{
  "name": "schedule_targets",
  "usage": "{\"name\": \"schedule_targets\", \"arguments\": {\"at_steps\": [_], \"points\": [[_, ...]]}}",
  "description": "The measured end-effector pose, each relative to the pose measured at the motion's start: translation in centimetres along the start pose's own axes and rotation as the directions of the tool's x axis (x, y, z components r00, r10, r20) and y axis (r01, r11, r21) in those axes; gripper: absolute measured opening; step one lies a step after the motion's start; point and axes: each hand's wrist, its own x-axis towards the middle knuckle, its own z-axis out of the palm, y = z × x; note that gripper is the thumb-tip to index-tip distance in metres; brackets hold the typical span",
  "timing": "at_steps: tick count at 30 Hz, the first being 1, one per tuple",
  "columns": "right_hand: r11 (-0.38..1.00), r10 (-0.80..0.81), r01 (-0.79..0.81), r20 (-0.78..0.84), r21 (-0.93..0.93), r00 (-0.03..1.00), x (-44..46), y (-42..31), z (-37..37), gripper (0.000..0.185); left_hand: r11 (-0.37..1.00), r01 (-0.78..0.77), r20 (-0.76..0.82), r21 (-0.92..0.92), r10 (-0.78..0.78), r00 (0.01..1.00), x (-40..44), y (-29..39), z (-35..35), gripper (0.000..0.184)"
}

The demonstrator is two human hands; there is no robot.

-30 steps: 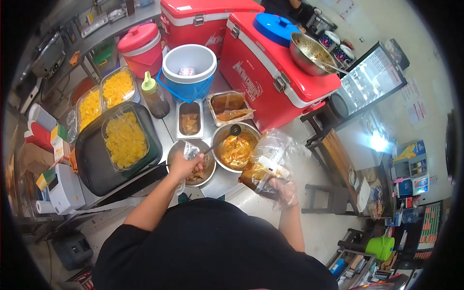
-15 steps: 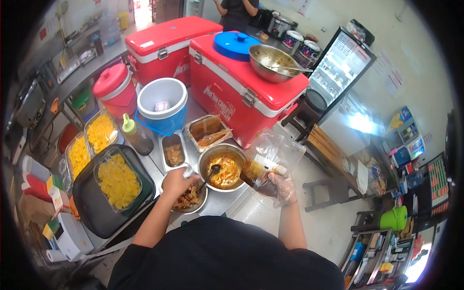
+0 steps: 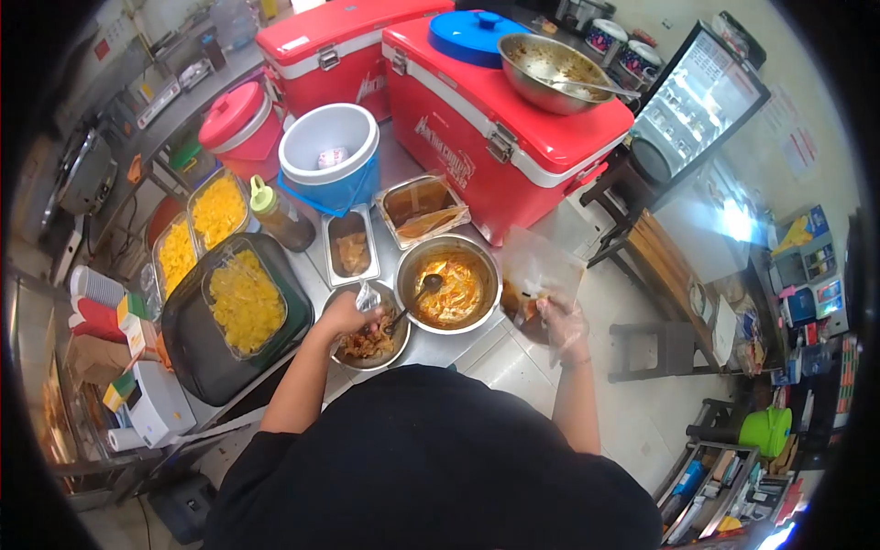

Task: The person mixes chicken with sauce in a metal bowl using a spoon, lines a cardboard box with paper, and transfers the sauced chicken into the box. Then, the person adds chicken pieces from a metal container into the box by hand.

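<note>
1. The left hand [image 3: 346, 316], over a metal bowl [image 3: 397, 348] of chopped brown food, has its fingers around the handle of a black ladle [image 3: 430, 283].
2. The ladle's head is inside a neighbouring sauce bowl [image 3: 449, 245], among orange-brown sauce.
3. The right hand [image 3: 565, 330], in a clear glove, grasps a plastic bag [image 3: 548, 261] with brown contents, just beside the sauce bowl.
4. Behind the bowls on the tabletop [image 3: 438, 354] sit two metal trays, a blue bucket [image 3: 323, 195] and a squeeze bottle [image 3: 282, 220].
5. At left, a clear container [image 3: 275, 323] of yellow food sits in a black tray [image 3: 194, 359].
6. A red cooler [image 3: 463, 151] bears a blue lid [image 3: 472, 41].
</note>
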Motion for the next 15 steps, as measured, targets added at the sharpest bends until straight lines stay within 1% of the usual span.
{"name": "schedule_targets", "arguments": {"at_steps": [1, 2, 3, 4, 5, 6, 8, 9, 12, 13, 15], "points": [[0.999, -0.051, 0.051, 0.012, 0.001, 0.999, 1.0, 0.4, 0.3, 0.020, 0.999, 0.038, -0.041, -0.033, -0.040, 0.998, -0.2, 0.3, 0.2, 0.028], [0.996, -0.082, 0.081, 0.039, 0.035, 0.996, 1.7, 0.1, 0.7, 0.021, 0.995, 0.075, -0.083, -0.068, -0.080, 0.993, -0.6, 1.0, 0.5, 0.028], [0.991, -0.114, 0.110, 0.066, 0.072, 0.991, 2.5, -0.2, 1.3, 0.021, 0.991, 0.130, -0.086, -0.024, -0.131, 0.988, -1.4, 2.2, 0.8, 0.033], [0.984, -0.148, 0.138, 0.092, 0.109, 0.985, 3.4, -0.5, 1.9, 0.021, 0.990, 0.104, -0.092, 0.092, -0.096, 0.991, -1.2, 1.1, 1.2, 0.035], [0.983, -0.166, 0.157, 0.096, 0.091, 0.981, 4.2, -0.7, 2.6, 0.020, 0.998, 0.054, -0.112, -0.030, -0.057, 0.992, -0.9, 0.1, 2.2, 0.037], [0.981, -0.195, 0.189, 0.139, 0.053, 0.971, 4.6, -1.6, 3.5, 0.019, 0.989, -0.002, -0.136, -0.150, -0.019, 0.991, -0.9, -0.3, 2.9, 0.041], [0.965, -0.250, 0.261, 0.221, -0.020, 0.943, 5.2, -3.5, 5.0, 0.018, 0.956, -0.005, -0.076, -0.293, -0.018, 0.997, -0.9, -0.7, 3.2, 0.043], [0.972, -0.230, 0.234, 0.240, 0.009, 0.943, 5.4, -4.3, 5.8, 0.017, 0.931, -0.006, -0.044, -0.364, -0.011, 0.999, -0.9, -1.0, 3.2, 0.045], [0.979, -0.203, 0.187, 0.286, 0.085, 0.936, 5.4, -6.7, 7.7, 0.018, 0.989, -0.062, -0.079, -0.133, 0.052, 0.996, -1.5, -1.9, 2.7, 0.040], [0.970, -0.243, 0.242, 0.295, 0.040, 0.924, 6.1, -6.5, 8.0, 0.018, 0.987, -0.088, -0.074, -0.134, 0.079, 0.994, -1.9, -2.3, 2.8, 0.037], [0.969, -0.234, 0.249, 0.348, 0.003, 0.908, 6.3, -7.7, 8.8, 0.015, 0.981, -0.140, -0.062, -0.134, 0.133, 0.989, -3.3, -2.2, 3.0, 0.031]]}}
